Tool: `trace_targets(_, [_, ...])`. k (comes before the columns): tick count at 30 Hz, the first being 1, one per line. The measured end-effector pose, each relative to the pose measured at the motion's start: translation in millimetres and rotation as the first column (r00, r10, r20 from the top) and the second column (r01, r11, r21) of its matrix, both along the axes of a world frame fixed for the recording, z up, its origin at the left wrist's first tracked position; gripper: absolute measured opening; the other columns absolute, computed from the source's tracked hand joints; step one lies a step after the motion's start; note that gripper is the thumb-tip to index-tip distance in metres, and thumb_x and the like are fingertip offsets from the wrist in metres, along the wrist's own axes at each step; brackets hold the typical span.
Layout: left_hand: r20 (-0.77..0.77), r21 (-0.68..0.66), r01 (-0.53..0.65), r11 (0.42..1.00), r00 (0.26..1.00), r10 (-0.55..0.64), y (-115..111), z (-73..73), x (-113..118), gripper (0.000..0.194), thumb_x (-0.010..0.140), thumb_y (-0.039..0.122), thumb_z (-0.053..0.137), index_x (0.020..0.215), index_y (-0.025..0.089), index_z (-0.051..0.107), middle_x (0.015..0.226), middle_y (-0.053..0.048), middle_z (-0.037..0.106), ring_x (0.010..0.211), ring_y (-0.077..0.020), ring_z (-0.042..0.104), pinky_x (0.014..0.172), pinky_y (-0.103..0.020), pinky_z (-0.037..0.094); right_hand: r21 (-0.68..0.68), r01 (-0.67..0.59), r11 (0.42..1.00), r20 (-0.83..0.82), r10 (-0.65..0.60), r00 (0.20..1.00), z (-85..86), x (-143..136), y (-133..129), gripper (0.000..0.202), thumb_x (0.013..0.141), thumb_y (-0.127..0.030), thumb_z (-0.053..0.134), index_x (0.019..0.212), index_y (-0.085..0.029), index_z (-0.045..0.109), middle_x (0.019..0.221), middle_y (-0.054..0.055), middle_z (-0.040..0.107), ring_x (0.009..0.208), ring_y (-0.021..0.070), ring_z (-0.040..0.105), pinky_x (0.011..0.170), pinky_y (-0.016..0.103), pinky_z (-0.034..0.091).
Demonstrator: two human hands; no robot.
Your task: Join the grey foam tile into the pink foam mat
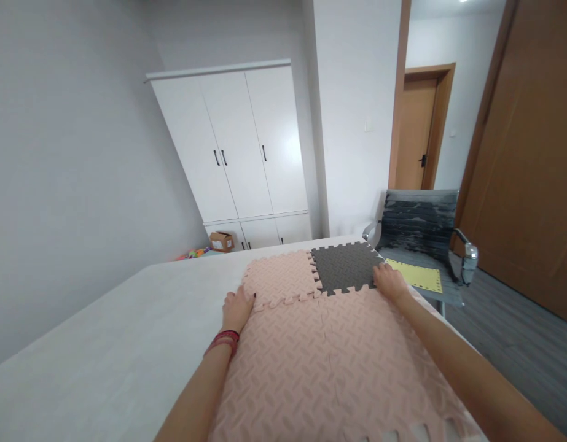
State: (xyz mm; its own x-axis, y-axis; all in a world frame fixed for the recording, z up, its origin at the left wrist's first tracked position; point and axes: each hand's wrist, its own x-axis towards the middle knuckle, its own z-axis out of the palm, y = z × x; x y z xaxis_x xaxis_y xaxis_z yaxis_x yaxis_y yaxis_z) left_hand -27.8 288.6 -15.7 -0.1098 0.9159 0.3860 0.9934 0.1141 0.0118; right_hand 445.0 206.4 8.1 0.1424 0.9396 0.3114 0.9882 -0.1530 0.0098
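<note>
Pink foam tiles with a woven relief lie on a white surface; two large ones (pixel 283 362) (pixel 379 344) meet along a seam. Beyond them are a pink tile (pixel 281 275) on the left and a dark grey tile (pixel 343 267) on the right, with toothed edges meeting. My left hand (pixel 238 307), with red bands on its wrist, rests at the left edge of the far pink tile, fingers bent over its near corner. At the grey tile's right edge, my right hand (pixel 388 281) has its fingers curled on the near corner.
A grey chair (pixel 419 221) stands right of the white surface (pixel 126 331), with a yellow sheet (pixel 416 275) on its seat. Behind are a white cabinet (pixel 232 141), a cardboard box (pixel 222 241) and colourful items (pixel 195 253). A brown door (pixel 527 153) is at right.
</note>
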Motion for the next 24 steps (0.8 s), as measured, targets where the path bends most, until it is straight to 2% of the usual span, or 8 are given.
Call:
trace_targets(3, [-0.046, 0.040, -0.025, 0.999, 0.999, 0.027, -9, 0.2, 5, 0.045, 0.091, 0.049, 0.040, 0.123, 0.018, 0.046, 0.103, -0.006, 0.056, 0.091, -0.0188, 0.055, 0.079, -0.037, 0.045, 0.021, -0.032, 0.999, -0.116, 0.034, 0.993, 1.3, -59, 11, 0.032, 0.095, -0.030, 0.032, 0.101, -0.016, 0.060, 0.106, 0.012, 0.060, 0.099, 0.0229, 0.058, 0.074, 0.030, 0.043])
trace_targets(6, [-0.082, 0.099, -0.059, 0.993, 0.994, 0.067, -18, -0.1, 10, 0.047, 0.092, 0.049, 0.034, 0.119, 0.014, 0.049, 0.102, -0.010, 0.055, 0.096, -0.0247, 0.054, 0.082, -0.042, 0.042, 0.011, -0.074, 0.997, -0.249, 0.074, 0.966, -1.8, -120, 29, 0.033, 0.093, -0.041, 0.036, 0.104, -0.022, 0.061, 0.106, 0.007, 0.062, 0.092, 0.0182, 0.061, 0.073, 0.027, 0.043])
trace_targets(8, [-0.094, 0.144, -0.085, 0.986, 0.991, 0.099, -22, 0.1, 12, 0.051, 0.093, 0.050, 0.028, 0.115, 0.010, 0.051, 0.103, -0.014, 0.055, 0.100, -0.0299, 0.053, 0.083, -0.046, 0.039, 0.001, -0.074, 0.997, -0.331, 0.070, 0.941, -4.1, -151, 40, 0.035, 0.091, -0.044, 0.039, 0.105, -0.022, 0.063, 0.105, 0.008, 0.063, 0.091, 0.0188, 0.061, 0.072, 0.028, 0.043])
trace_targets(10, [-0.095, 0.179, -0.113, 0.977, 0.987, 0.132, -24, 0.3, 12, 0.054, 0.092, 0.051, 0.025, 0.108, 0.007, 0.053, 0.102, -0.016, 0.055, 0.101, -0.0318, 0.052, 0.082, -0.047, 0.039, -0.004, -0.070, 0.998, -0.401, 0.063, 0.914, -6.5, -170, 47, 0.036, 0.089, -0.043, 0.040, 0.102, -0.021, 0.066, 0.104, 0.009, 0.063, 0.093, 0.0202, 0.061, 0.073, 0.028, 0.043])
trace_targets(14, [-0.085, 0.185, -0.147, 0.972, 0.983, 0.165, -20, -0.8, 9, 0.043, 0.091, 0.051, 0.039, 0.097, 0.013, 0.057, 0.095, -0.008, 0.058, 0.096, -0.0222, 0.055, 0.078, -0.038, 0.044, 0.030, -0.104, 0.994, -0.491, 0.105, 0.865, -14.3, -181, 51, 0.036, 0.084, -0.043, 0.048, 0.105, -0.020, 0.066, 0.111, 0.010, 0.061, 0.105, 0.0220, 0.055, 0.081, 0.029, 0.042])
trace_targets(17, [-0.075, 0.178, -0.132, 0.975, 0.986, 0.148, -17, -2.2, 7, 0.038, 0.089, 0.050, 0.045, 0.100, 0.015, 0.056, 0.095, -0.005, 0.058, 0.090, -0.0176, 0.055, 0.076, -0.034, 0.046, 0.055, -0.171, 0.984, -0.533, 0.173, 0.828, -22.0, -177, 49, 0.045, 0.078, -0.048, 0.056, 0.115, -0.023, 0.063, 0.116, 0.008, 0.059, 0.109, 0.0210, 0.052, 0.086, 0.028, 0.040])
trace_targets(20, [-0.069, 0.193, -0.097, 0.976, 0.991, 0.112, -18, -1.9, 5, 0.040, 0.091, 0.047, 0.042, 0.112, 0.015, 0.052, 0.098, -0.007, 0.056, 0.092, -0.0191, 0.055, 0.075, -0.033, 0.045, 0.070, -0.237, 0.969, -0.563, 0.235, 0.793, -27.5, -171, 48, 0.053, 0.074, -0.050, 0.061, 0.120, -0.026, 0.060, 0.119, 0.004, 0.058, 0.110, 0.0199, 0.051, 0.088, 0.027, 0.039])
trace_targets(24, [-0.070, 0.222, -0.040, 0.974, 0.996, 0.057, -23, 2.3, 6, 0.045, 0.092, 0.038, 0.036, 0.128, 0.010, 0.042, 0.103, -0.013, 0.052, 0.096, -0.0242, 0.053, 0.075, -0.033, 0.043, 0.098, -0.283, 0.954, -0.584, 0.286, 0.760, -30.2, -167, 48, 0.055, 0.073, -0.044, 0.063, 0.124, -0.023, 0.059, 0.121, 0.004, 0.057, 0.111, 0.0194, 0.050, 0.093, 0.027, 0.038])
